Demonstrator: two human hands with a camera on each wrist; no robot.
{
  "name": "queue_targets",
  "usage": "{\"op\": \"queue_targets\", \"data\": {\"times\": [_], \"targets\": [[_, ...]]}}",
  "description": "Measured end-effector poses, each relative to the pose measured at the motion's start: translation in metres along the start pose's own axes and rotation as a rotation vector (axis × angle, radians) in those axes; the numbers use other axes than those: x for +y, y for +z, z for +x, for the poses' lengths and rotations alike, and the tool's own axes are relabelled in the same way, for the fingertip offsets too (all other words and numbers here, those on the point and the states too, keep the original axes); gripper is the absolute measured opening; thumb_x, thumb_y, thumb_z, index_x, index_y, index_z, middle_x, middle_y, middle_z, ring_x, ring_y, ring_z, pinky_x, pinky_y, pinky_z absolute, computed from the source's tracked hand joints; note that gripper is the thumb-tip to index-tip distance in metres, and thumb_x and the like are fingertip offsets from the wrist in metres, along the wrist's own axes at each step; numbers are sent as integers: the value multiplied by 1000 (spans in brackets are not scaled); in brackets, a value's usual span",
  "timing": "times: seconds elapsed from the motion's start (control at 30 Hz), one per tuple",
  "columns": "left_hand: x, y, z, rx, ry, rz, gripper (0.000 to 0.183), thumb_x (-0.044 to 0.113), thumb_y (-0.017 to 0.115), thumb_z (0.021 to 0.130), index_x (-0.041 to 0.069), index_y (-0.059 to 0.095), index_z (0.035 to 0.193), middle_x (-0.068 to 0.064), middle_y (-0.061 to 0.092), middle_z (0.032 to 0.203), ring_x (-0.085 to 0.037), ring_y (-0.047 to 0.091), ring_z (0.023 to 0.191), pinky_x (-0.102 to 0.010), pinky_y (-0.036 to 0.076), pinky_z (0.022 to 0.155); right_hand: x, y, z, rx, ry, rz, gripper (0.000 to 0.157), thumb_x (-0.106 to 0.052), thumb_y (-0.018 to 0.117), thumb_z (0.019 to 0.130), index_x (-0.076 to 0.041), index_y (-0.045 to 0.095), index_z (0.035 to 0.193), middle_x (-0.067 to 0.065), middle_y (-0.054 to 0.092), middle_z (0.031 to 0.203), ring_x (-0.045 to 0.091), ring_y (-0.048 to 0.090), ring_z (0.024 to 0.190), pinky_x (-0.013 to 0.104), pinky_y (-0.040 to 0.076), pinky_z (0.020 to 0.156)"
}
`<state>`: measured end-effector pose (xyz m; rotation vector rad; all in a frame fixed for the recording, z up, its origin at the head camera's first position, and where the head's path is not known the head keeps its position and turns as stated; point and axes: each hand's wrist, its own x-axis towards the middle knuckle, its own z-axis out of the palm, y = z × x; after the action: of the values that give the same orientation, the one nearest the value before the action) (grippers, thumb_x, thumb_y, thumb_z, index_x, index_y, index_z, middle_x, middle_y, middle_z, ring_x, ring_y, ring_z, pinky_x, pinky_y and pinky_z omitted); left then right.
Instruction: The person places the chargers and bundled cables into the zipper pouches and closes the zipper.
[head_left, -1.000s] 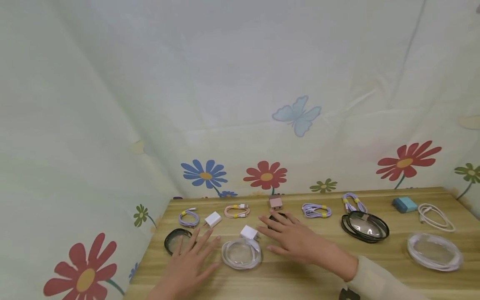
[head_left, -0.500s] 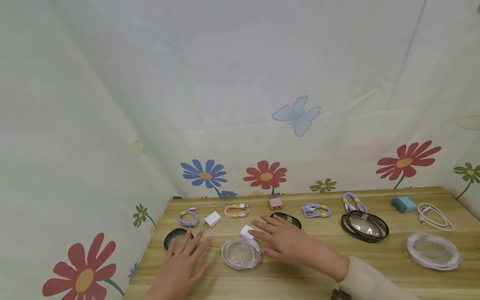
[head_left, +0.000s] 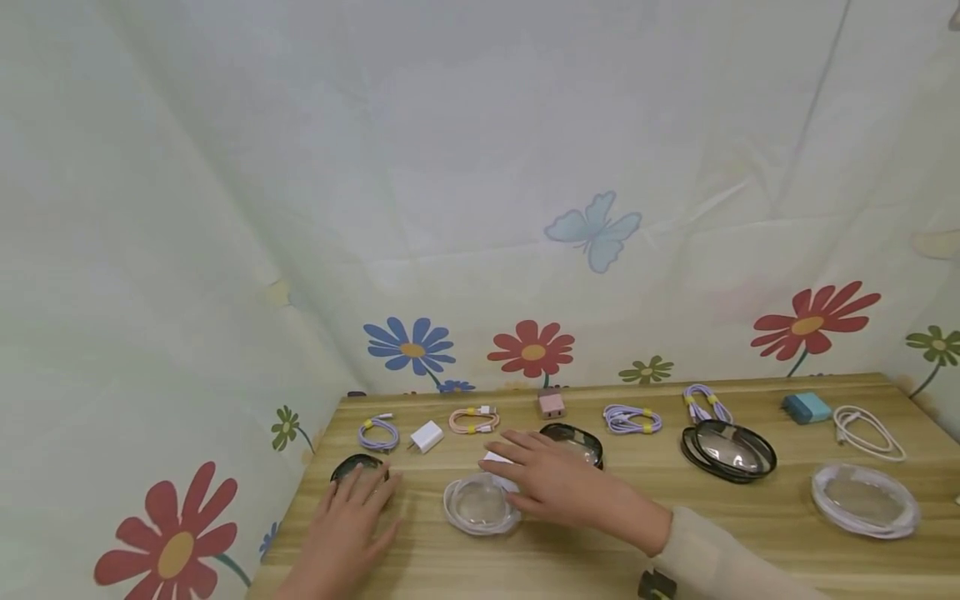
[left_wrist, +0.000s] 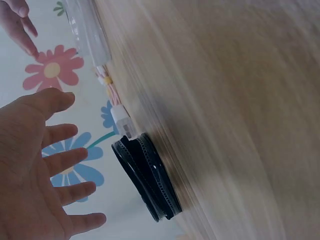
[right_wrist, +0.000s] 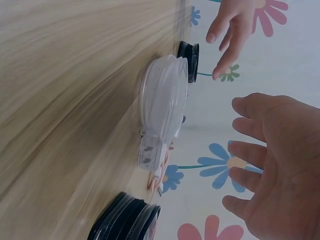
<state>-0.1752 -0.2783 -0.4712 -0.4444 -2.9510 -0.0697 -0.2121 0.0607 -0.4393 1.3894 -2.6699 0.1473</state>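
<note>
The left hand (head_left: 341, 533) hung above the left end of the worktop (head_left: 450, 575), palm down, its fingers spread and holding nothing; nearest to it, just beyond the fingertips and partly hidden by them, lay the left black case (head_left: 358, 468); the left wrist view showed a gap between hand and case. The right hand (head_left: 558, 483) hung over the middle, its fingers also spread and holding nothing; it partly hid the near charger (head_left: 495, 460), a white one, and stood clear of it in the right wrist view. The small white case (head_left: 482, 505) lay between the hands, just nearer than that charger; whether those two touched could not be told; the middle black case (head_left: 588, 443) lay just beyond the right hand.

Along the far left lay a purple cable (head_left: 395, 432), a white charger (head_left: 427, 437) and an orange cable (head_left: 472, 430); a pink charger (head_left: 552, 404) stood at the far middle; farther right came two more tied purple cables (head_left: 632, 420), two overlapping black cases (head_left: 729, 446), a blue charger (head_left: 807, 408) and a white cable (head_left: 883, 427); the large white case (head_left: 865, 500) lay nearer on the right. A flowered curtain (head_left: 465, 167) hung behind; a pale sleeve (head_left: 723, 550) covered the right forearm.
</note>
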Motion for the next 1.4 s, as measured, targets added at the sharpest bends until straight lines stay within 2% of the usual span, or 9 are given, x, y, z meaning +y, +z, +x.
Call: {"op": "queue_targets", "data": {"times": [0.13, 0.37, 0.57, 0.83, 1.2, 1.4], "targets": [[-5, 0, 0, 22, -28, -13, 53, 44, 70, 95, 22, 59, 141, -7, 50, 152, -46, 41, 139, -73, 33, 106, -2, 0, 7, 0, -8, -2, 52, -35, 54, 106, -20, 45, 155, 5, 41, 160, 29, 32, 150, 51, 34, 118], [-16, 0, 4, 71, -38, -15, 54, 38, 76, 90, 17, 62, 138, -10, 54, 148, -47, 48, 133, -68, 38, 105, -7, 2, 17, -6, -4, 9, 51, -35, 55, 106, -21, 47, 154, 3, 42, 159, 27, 31, 150, 48, 33, 119], [-25, 2, 10, 59, -67, -29, 53, 39, 76, 91, 16, 62, 137, -12, 55, 146, -46, 49, 131, -68, 40, 103, -10, 6, 24, -6, -5, 0, 53, -36, 52, 107, -18, 44, 155, 0, 43, 159, 26, 32, 151, 44, 32, 119], [-31, 3, 12, 26, -85, -43, 51, 38, 76, 92, 15, 63, 135, -13, 55, 145, -48, 48, 131, -69, 39, 103, -12, 8, 32, 7, 13, 50, 52, -36, 52, 107, -17, 44, 155, -2, 45, 158, 25, 30, 151, 42, 30, 120], [-37, 11, 17, 30, -97, -42, 52, 39, 74, 92, 14, 62, 137, -15, 54, 146, -48, 48, 131, -69, 38, 103, -10, 12, 49, 25, 42, 103, 50, -34, 56, 105, -20, 48, 152, -1, 53, 151, 29, 42, 145, 47, 38, 115], [-38, 13, 17, 37, -114, -37, 51, 40, 72, 94, 14, 61, 137, -15, 55, 143, -48, 48, 130, -71, 40, 99, -13, 12, 64, 11, 47, 98, 49, -35, 57, 105, -20, 50, 151, -2, 54, 149, 23, 43, 144, 41, 38, 116]]}}
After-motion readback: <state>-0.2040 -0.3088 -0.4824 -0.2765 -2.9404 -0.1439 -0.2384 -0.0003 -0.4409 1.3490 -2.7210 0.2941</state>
